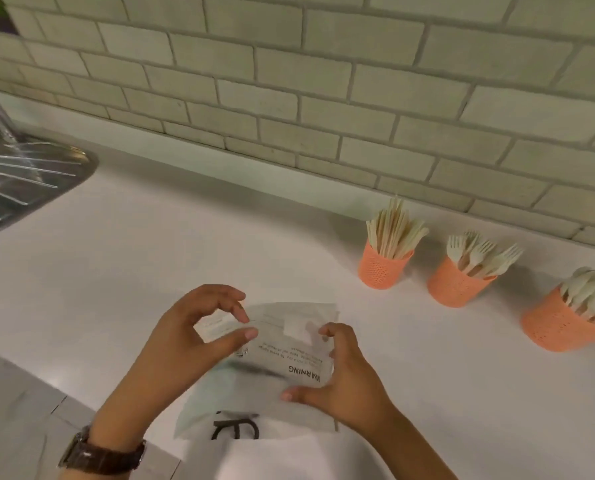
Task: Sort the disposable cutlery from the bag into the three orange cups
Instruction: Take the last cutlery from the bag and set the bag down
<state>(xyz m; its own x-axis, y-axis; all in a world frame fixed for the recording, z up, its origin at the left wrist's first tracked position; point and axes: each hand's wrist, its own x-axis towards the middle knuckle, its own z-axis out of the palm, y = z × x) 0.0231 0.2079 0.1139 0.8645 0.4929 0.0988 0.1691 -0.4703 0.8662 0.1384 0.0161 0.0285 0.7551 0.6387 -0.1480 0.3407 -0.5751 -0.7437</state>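
The translucent plastic bag [265, 382], printed "WARNING", lies flat on the white table [185, 244] at 6 o'clock. The left hand [185, 337] pinches the bag's top edge between thumb and forefinger. The right hand [344, 379] grips the bag's right edge. At 3 o'clock stand three orange cups: knives cup [382, 268], forks cup [455, 285], spoons cup [559, 323].
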